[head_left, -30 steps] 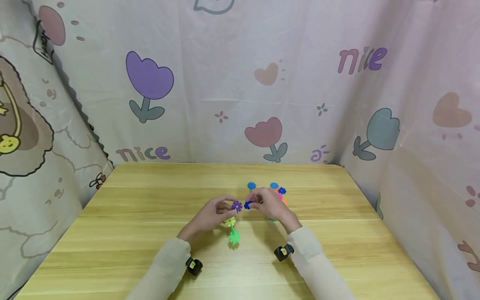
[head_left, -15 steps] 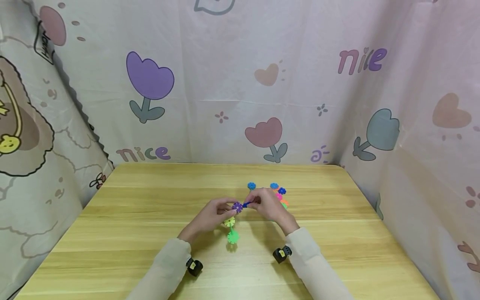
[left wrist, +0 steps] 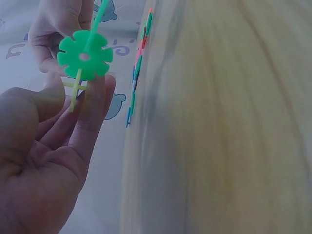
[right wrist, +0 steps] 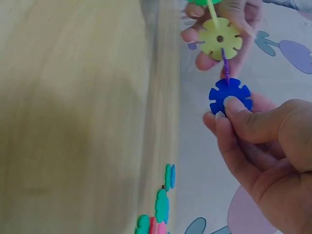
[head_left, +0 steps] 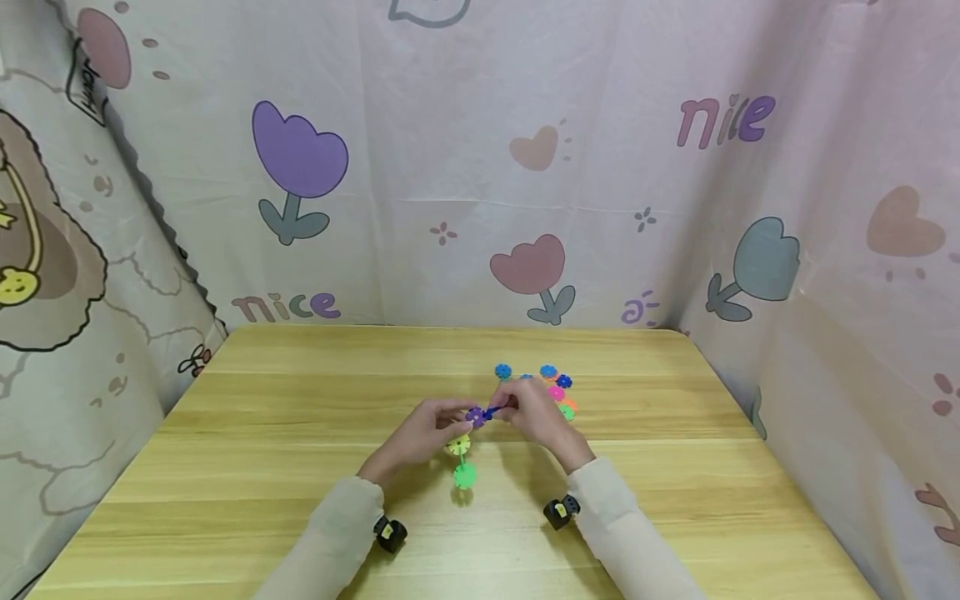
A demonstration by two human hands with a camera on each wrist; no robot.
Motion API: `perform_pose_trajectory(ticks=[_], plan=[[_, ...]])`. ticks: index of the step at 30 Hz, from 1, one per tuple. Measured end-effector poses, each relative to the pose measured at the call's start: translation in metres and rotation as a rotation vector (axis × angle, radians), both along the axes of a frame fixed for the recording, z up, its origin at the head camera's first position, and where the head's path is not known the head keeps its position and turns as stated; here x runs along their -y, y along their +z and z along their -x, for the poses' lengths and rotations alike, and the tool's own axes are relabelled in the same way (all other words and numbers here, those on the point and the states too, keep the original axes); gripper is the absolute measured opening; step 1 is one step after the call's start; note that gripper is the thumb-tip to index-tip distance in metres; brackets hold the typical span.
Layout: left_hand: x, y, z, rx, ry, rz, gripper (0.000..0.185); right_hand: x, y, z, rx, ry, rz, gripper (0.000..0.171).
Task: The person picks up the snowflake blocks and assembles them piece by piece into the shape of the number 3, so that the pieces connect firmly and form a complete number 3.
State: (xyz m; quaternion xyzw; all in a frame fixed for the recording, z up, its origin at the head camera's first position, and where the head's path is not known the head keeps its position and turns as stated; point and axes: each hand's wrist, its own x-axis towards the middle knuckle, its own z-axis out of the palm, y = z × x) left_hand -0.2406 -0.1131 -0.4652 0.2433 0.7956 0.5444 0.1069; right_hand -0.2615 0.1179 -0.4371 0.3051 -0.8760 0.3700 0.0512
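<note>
Over the table, both hands work on a short chain of notched plastic snowflake discs. My left hand (head_left: 417, 435) pinches the chain at the purple disc (head_left: 476, 417) between thumb and fingers. Below that hang a yellow disc (head_left: 459, 445) and a green disc (head_left: 465, 476), joined at their slots. My right hand (head_left: 532, 412) pinches a dark blue disc (right wrist: 230, 96) between thumb and fingertips. In the right wrist view, the purple disc shows edge-on, meeting the blue disc's notched rim; how deep it sits there I cannot tell.
Several loose discs lie behind my right hand, among them a light blue disc (head_left: 503, 371), a pink disc (head_left: 556, 392) and a green disc (head_left: 567, 412). The wooden table (head_left: 225, 467) ends at a printed cloth backdrop (head_left: 420, 275).
The blue disc was apart from the purple disc; my right hand has turned it edge-on to the head view and brought it against the purple rim. The hanging green disc swung slightly left.
</note>
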Motion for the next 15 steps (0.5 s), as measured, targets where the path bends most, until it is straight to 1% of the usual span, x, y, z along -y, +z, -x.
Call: perform_pose_trajectory(ticks=[6, 9, 12, 15], plan=[[-0.0006, 0.0046, -0.0007, 0.052, 0.027, 0.003, 0.036, 0.0048, -0.0049, -0.0018, -0.074, -0.02, 0.01, 0.012], [0.0008, 0.0057, -0.0011, 0.054, 0.034, 0.012, 0.035, 0.0078, -0.0054, -0.0029, -0.116, -0.022, 0.01, 0.011], [0.0031, 0.0059, -0.0017, 0.067, 0.029, 0.002, 0.035, 0.0089, -0.004, -0.0026, -0.126, -0.001, 0.016, 0.01], [0.0039, 0.0064, -0.0018, 0.1, 0.011, -0.026, 0.04, 0.0087, -0.0023, -0.0007, -0.101, 0.043, 0.043, 0.01]])
